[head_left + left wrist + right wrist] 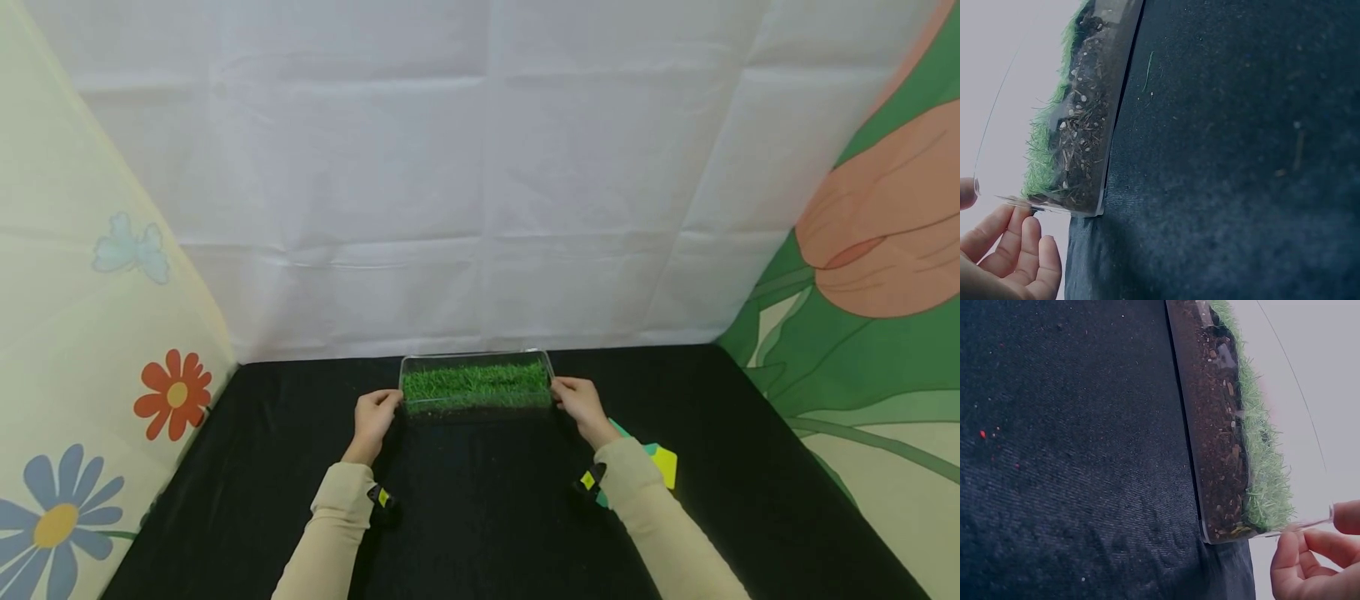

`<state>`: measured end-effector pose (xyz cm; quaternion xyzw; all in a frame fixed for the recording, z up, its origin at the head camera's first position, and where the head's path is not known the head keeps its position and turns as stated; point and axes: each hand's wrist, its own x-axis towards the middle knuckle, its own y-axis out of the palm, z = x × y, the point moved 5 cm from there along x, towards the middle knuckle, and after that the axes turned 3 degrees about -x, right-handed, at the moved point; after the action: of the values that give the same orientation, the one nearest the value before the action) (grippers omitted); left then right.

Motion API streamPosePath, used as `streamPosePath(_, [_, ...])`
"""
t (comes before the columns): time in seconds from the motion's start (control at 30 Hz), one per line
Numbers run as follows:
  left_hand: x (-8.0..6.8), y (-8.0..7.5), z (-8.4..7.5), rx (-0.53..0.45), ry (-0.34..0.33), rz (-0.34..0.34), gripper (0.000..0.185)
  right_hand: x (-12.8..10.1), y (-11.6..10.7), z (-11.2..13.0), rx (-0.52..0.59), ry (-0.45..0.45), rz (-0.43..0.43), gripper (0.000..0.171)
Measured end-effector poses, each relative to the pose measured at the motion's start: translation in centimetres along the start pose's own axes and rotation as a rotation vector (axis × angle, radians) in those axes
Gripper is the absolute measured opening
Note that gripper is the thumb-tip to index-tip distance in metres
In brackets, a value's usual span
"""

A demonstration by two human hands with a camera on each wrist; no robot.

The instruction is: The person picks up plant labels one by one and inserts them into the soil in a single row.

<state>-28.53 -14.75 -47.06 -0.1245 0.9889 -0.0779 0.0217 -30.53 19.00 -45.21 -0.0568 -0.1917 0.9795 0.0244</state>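
Observation:
A clear rectangular plastic box [480, 407] stands at the far side of the table, holding short green grass [476, 380]. Through its front wall, the wrist views show dark soil [1085, 119] with pale bits under the grass. My left hand [373, 419] pinches the box's left end, with the thumb near the upper rim and fingertips against the end wall. At the opposite end, my right hand [583, 407] grips in the same way, thumb at the rim and fingers bent below. The box's lower edge lies along the black cloth.
Black cloth [480, 517] covers the table. Under and beside the right forearm lie a yellow piece [664, 467] and a green piece [617, 427], partly hidden by the sleeve. A white sheet [480, 208] hangs behind; flower-printed cloths [56, 525] stand at both sides.

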Motion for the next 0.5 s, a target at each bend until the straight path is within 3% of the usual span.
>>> streamPosePath(0.5, [-0.27,-0.27,0.11,0.008,0.014,-0.001,0.025,-0.55,-0.05,-0.03,-0.012,0.006,0.006,0.034])
